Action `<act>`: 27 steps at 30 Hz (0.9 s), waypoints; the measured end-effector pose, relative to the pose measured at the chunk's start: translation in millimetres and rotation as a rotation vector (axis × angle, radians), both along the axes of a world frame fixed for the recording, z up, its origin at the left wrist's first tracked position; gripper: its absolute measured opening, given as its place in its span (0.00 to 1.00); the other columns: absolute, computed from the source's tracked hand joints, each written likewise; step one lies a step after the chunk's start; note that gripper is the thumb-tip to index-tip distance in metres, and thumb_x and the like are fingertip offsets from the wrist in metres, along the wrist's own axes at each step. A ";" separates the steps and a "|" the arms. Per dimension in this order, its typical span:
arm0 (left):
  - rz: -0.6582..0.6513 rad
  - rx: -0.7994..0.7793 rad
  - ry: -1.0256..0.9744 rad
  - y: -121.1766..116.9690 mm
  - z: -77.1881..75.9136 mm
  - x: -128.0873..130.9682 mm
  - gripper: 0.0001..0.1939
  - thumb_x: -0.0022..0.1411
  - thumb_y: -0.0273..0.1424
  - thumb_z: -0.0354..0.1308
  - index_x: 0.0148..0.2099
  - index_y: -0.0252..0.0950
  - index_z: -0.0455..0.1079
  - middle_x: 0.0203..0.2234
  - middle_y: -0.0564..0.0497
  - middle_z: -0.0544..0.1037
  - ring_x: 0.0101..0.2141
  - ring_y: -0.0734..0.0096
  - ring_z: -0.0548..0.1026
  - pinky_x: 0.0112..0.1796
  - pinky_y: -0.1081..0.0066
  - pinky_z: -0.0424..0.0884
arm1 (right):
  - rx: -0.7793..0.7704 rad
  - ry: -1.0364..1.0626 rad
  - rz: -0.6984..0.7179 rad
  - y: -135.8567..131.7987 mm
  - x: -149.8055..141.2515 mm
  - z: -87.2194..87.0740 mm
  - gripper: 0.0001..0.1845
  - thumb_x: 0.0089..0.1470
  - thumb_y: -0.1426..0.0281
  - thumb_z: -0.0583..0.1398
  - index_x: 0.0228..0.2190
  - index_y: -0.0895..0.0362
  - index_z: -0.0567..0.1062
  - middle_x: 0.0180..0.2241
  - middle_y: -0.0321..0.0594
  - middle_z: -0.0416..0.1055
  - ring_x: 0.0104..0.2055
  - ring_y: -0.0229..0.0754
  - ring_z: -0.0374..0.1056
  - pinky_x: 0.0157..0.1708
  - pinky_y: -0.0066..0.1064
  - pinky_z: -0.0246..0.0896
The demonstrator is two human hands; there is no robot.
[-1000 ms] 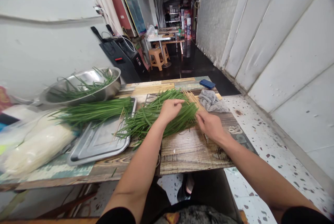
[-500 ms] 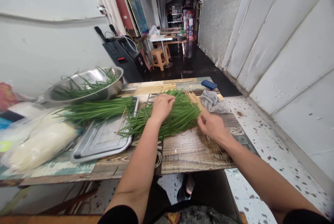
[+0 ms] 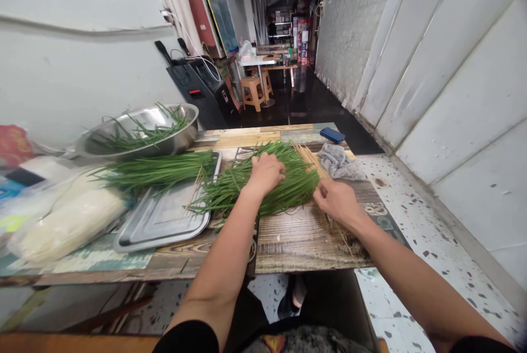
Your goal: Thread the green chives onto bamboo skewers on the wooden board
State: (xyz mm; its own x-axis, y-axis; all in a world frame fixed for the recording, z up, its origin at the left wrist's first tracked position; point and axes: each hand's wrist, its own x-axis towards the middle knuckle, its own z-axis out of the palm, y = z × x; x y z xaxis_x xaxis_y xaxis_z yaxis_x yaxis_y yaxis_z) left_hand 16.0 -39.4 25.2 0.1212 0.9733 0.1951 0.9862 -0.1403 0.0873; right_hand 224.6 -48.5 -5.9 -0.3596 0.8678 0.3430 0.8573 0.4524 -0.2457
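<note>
A broad heap of green garlic chives [image 3: 288,188] lies on the wood-patterned table. My left hand [image 3: 267,173] rests over the middle of the heap, its fingers curled down into the chives; the fingertips are partly hidden. My right hand [image 3: 336,198] is closed in a pinch at the right end of the heap. What it pinches is hidden. Thin bamboo skewers [image 3: 309,156] lie beside and beyond this hand, and thin sticks show below it. More chives [image 3: 160,171], lined up, lie across the metal tray [image 3: 164,232] on the left, with skewers sticking out near their ends.
A steel bowl [image 3: 181,136] with loose chives stands at the back left. Before it lies a plastic bag [image 3: 69,227] of something pale. A grey cloth [image 3: 338,162] and a blue box [image 3: 332,134] are at the far right. The table's front edge [image 3: 313,272] is close to my lap.
My left hand has shifted slightly right and down, its fingers now lower in the chives. My right hand stays at the heap's right end. The view has moved slightly.
</note>
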 end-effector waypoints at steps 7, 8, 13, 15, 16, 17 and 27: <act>-0.112 0.080 0.010 3.2 -7.8 10.3 0.07 0.57 0.31 0.56 0.32 0.39 0.76 0.33 0.45 0.73 0.43 0.58 0.62 0.42 0.57 0.51 | 0.010 0.023 0.018 -0.2 0.4 0.2 0.10 0.49 0.68 0.53 0.21 0.56 0.70 0.20 0.36 0.71 0.22 0.36 0.64 0.23 0.27 0.43; -0.111 0.085 -0.006 3.3 -8.1 11.2 0.08 0.57 0.31 0.55 0.30 0.39 0.76 0.32 0.45 0.73 0.42 0.58 0.63 0.42 0.57 0.51 | 0.013 0.027 0.018 0.0 0.7 -0.4 0.10 0.49 0.68 0.53 0.21 0.56 0.70 0.19 0.36 0.71 0.22 0.36 0.64 0.23 0.27 0.43; -0.060 0.150 -0.260 4.1 -8.9 13.3 0.10 0.59 0.29 0.50 0.32 0.37 0.74 0.30 0.48 0.76 0.35 0.65 0.69 0.42 0.62 0.58 | 0.056 0.047 0.041 1.4 1.5 -4.7 0.11 0.50 0.67 0.52 0.22 0.56 0.70 0.19 0.36 0.71 0.21 0.36 0.64 0.23 0.27 0.43; -0.031 0.129 -0.418 5.7 -9.6 14.0 0.10 0.58 0.28 0.50 0.37 0.35 0.73 0.28 0.49 0.77 0.32 0.67 0.71 0.39 0.67 0.62 | 0.057 0.058 0.060 1.8 1.5 -5.5 0.12 0.52 0.67 0.52 0.24 0.56 0.71 0.20 0.36 0.71 0.22 0.36 0.64 0.24 0.27 0.44; -0.026 0.104 -0.493 6.6 -9.9 14.4 0.12 0.57 0.28 0.50 0.40 0.34 0.73 0.27 0.49 0.77 0.31 0.68 0.71 0.38 0.68 0.64 | 0.056 0.062 0.065 2.0 1.5 -5.6 0.12 0.53 0.66 0.51 0.25 0.56 0.72 0.21 0.36 0.72 0.22 0.36 0.64 0.24 0.27 0.44; -0.028 0.074 -0.558 7.5 -10.3 14.6 0.14 0.57 0.27 0.50 0.43 0.33 0.72 0.26 0.50 0.77 0.30 0.69 0.72 0.37 0.70 0.65 | 0.054 0.063 0.069 2.3 1.6 -5.7 0.13 0.54 0.66 0.51 0.26 0.56 0.72 0.21 0.37 0.72 0.22 0.36 0.65 0.24 0.27 0.44; -0.053 0.034 -0.733 11.5 -15.5 15.1 0.14 0.57 0.28 0.49 0.39 0.33 0.75 0.25 0.53 0.78 0.30 0.71 0.74 0.40 0.72 0.67 | 0.042 0.021 0.086 3.1 2.4 -5.3 0.15 0.58 0.66 0.49 0.33 0.56 0.74 0.28 0.40 0.76 0.27 0.37 0.68 0.26 0.27 0.45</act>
